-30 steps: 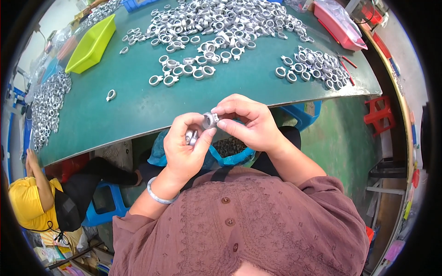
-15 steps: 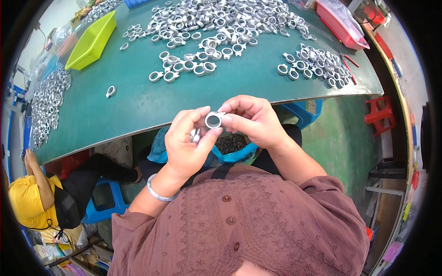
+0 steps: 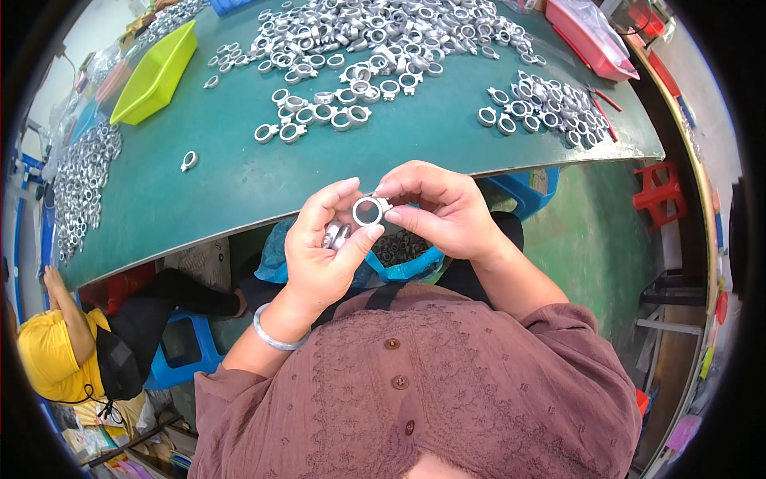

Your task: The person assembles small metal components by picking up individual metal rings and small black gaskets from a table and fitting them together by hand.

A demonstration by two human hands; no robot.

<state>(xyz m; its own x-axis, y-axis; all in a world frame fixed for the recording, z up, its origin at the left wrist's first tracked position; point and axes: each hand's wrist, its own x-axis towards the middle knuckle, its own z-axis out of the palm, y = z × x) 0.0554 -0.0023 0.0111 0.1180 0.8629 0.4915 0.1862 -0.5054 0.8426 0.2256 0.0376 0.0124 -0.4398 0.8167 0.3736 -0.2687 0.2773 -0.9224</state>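
Between my hands, above the table's near edge, is a silver metal ring clamp (image 3: 356,211) with a small lug at its right side. My left hand (image 3: 317,249) pinches its rim between thumb and fingers. More of the same metal rings (image 3: 336,235) sit in that palm, partly covered by the fingers. My right hand (image 3: 447,209) has thumb and forefinger at the lug; whether a small part is between those fingertips is hidden. Below the hands, a blue bag (image 3: 396,272) holds a heap of small dark metal pieces (image 3: 401,248).
On the green table (image 3: 231,172) lie a large heap of rings (image 3: 383,36), a smaller pile (image 3: 549,110) at right and a lone ring (image 3: 189,160). A lime tray (image 3: 157,73), a pink tray (image 3: 590,40) and red-handled pliers (image 3: 608,100) are there. A person in yellow (image 3: 60,351) sits left.
The fingers of my right hand have opened slightly and shifted around the lug. The ring has moved slightly left, and the rings in my left palm show a little more.
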